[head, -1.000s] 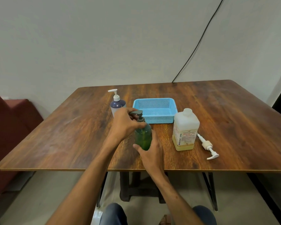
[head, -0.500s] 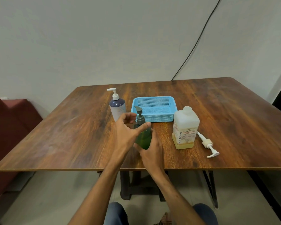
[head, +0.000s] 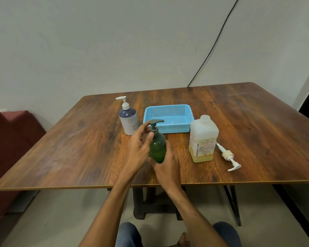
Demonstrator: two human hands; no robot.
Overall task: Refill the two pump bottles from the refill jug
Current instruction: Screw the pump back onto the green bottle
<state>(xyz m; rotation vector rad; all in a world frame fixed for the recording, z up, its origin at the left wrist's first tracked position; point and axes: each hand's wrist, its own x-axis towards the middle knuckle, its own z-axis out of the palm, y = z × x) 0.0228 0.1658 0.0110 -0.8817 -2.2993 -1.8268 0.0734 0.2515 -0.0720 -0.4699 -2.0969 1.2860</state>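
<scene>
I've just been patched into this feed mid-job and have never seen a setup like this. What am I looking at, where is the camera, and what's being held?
There is no machine here. A person works with bare hands, and the single picture comes from a camera worn on their head, looking forward and down. The two forearms coming in from the bottom are theirs. The right hand wraps the lower body of a green pump bottle standing on the wooden table. The left hand has its thumb and fingers at the neck just below that bottle's pump. Behind stand a white pump bottle with a dark top and a blue basket. To the right is the refill jug, with yellowish liquid low inside and no pump on it. A loose white pump lies beside it.
</scene>
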